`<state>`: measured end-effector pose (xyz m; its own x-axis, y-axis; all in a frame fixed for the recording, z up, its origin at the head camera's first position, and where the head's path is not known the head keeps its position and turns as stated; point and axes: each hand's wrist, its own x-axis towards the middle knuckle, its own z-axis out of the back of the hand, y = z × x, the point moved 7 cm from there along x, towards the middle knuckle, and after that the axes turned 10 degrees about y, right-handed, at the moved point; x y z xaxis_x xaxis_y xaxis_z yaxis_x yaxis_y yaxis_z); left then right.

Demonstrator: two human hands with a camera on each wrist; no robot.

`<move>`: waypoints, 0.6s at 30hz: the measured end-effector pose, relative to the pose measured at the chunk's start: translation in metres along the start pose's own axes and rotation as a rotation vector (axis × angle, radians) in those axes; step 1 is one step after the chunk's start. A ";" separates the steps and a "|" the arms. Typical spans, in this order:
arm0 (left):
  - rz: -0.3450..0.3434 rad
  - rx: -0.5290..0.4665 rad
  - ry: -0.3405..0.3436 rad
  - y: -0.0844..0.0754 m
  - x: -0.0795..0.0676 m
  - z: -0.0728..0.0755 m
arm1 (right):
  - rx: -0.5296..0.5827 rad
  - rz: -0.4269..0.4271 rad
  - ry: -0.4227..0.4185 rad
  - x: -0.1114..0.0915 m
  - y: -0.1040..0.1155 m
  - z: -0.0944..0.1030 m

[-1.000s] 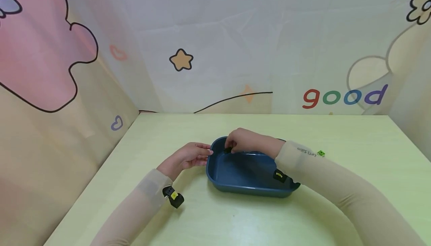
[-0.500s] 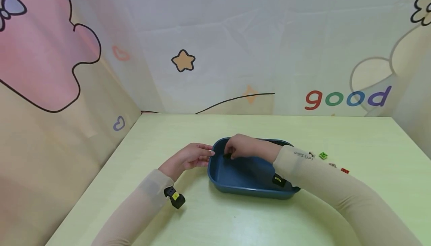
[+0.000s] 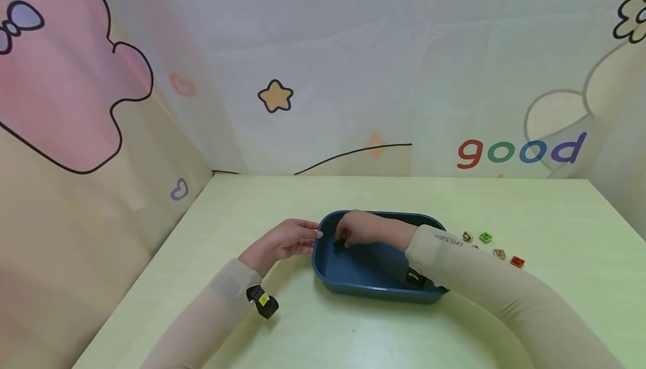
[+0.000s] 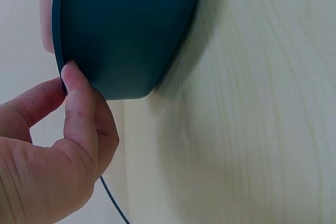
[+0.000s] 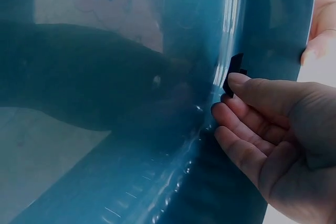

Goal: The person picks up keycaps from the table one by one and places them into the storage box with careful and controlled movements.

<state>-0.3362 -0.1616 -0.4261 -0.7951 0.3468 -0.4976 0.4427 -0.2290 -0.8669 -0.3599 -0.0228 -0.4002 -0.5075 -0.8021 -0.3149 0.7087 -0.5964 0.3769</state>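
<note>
A dark blue rounded rectangular basin (image 3: pixel 363 290) sits on the pale table. My left hand (image 3: pixel 287 240) pinches its left rim, with the thumb and fingers at the edge in the left wrist view, where the basin's outer wall (image 4: pixel 126 35) fills the top. Reaching over the basin, my right hand (image 3: pixel 360 227) has its fingers down inside, by the left end. Between its thumb and fingertips it pinches a small flat black piece (image 5: pixel 233 72), held close to the inner wall. The piece's exact kind cannot be told. The right forearm covers part of the basin's right end.
Several small square pieces lie right of the basin, among them a green one (image 3: pixel 485 237), a red one (image 3: pixel 517 261) and a greyish one (image 3: pixel 499 254). A printed curtain (image 3: pixel 323 77) stands behind the table. The basin's interior (image 5: pixel 131 87) is glossy, with reflections and bright specks.
My right hand stays at the basin's left end, pinching the black piece and sitting slightly lower. More small pieces show beside the right sleeve. The left hand keeps its place on the rim.
</note>
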 end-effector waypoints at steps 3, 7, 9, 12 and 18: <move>-0.002 -0.002 -0.001 0.001 0.000 0.000 | -0.004 -0.003 0.000 0.001 0.000 -0.003; -0.002 -0.004 -0.008 0.001 -0.002 -0.001 | -0.003 -0.005 -0.002 0.001 -0.001 -0.005; -0.001 -0.005 -0.011 0.001 -0.002 -0.001 | 0.005 -0.007 -0.001 0.002 -0.001 -0.005; -0.003 -0.006 -0.008 0.001 -0.002 0.000 | 0.009 -0.008 0.003 0.003 -0.001 -0.006; -0.005 -0.007 -0.006 0.001 -0.002 0.000 | -0.002 -0.004 -0.005 0.005 0.000 -0.008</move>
<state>-0.3340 -0.1621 -0.4262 -0.8000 0.3420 -0.4930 0.4417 -0.2204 -0.8696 -0.3583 -0.0265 -0.4084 -0.5125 -0.8000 -0.3120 0.7076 -0.5993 0.3743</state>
